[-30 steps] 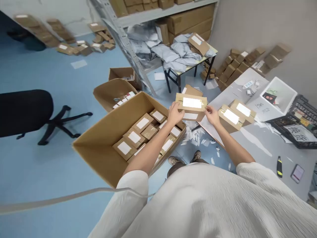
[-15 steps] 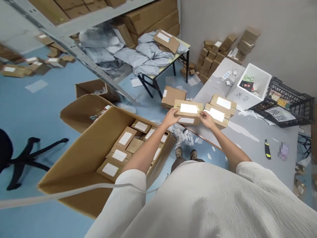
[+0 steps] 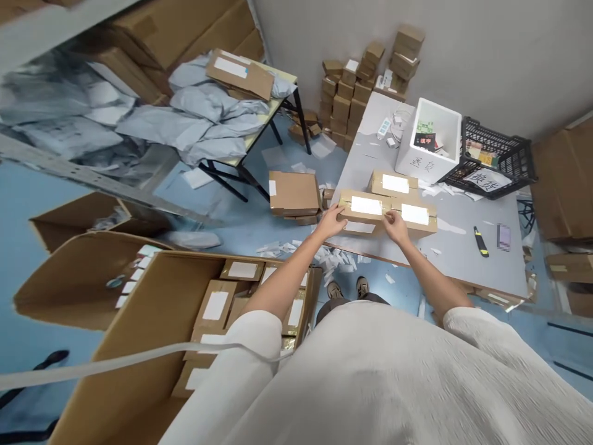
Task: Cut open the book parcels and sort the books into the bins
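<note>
My left hand (image 3: pixel 331 222) grips the left end of a taped cardboard box (image 3: pixel 347 199) with a white label on top. My right hand (image 3: pixel 396 227) has its fingertips pressed at the right end of that box. A second white label shows just below it, on its front or on a box underneath; I cannot tell which. Against its right side stands another labelled carton (image 3: pixel 426 227) on the grey table (image 3: pixel 463 250). Behind them is a third labelled carton (image 3: pixel 377 183).
Left of me, a large open carton (image 3: pixel 134 315) holds several labelled boxes. A white bin (image 3: pixel 428 167), a black crate (image 3: pixel 514 176), a yellow-black cutter (image 3: pixel 480 242) and a phone-like item (image 3: pixel 503 237) are on the table. Paper scraps (image 3: pixel 340 262) litter the floor.
My view has turned to the right. Both hands have moved the box rightward over the table, and the carton beside it has shifted right too, relative to the one behind.
</note>
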`<state>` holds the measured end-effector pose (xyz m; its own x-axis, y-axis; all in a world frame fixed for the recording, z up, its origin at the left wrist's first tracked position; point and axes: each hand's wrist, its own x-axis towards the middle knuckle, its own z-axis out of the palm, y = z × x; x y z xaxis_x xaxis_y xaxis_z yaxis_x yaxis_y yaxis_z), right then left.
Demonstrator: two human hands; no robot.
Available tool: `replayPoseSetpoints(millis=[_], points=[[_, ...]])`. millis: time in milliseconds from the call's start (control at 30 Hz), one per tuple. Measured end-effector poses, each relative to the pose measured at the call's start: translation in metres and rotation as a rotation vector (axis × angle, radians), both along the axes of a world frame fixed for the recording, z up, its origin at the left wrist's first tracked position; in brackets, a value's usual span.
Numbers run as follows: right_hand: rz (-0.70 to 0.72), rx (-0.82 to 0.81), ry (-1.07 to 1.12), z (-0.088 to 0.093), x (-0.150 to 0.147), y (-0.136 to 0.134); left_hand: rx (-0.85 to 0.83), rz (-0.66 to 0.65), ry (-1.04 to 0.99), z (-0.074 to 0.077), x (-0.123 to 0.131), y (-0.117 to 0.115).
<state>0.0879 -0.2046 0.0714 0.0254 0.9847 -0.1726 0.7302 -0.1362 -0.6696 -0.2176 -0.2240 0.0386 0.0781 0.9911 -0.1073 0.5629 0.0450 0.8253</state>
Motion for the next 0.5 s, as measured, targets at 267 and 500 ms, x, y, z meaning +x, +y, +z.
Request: replayPoseSetpoints(millis=[267,500], points=[[0.208,0.014,-0.226,-0.011,-0.014,-0.001,-0.029,-0.027,0.163,-0.016,-0.003,0.007],[0.287,0.015,-0.242,-0.008,-0.017,0.013,0.000,-0.065,0.319,0.000,0.016,0.012]])
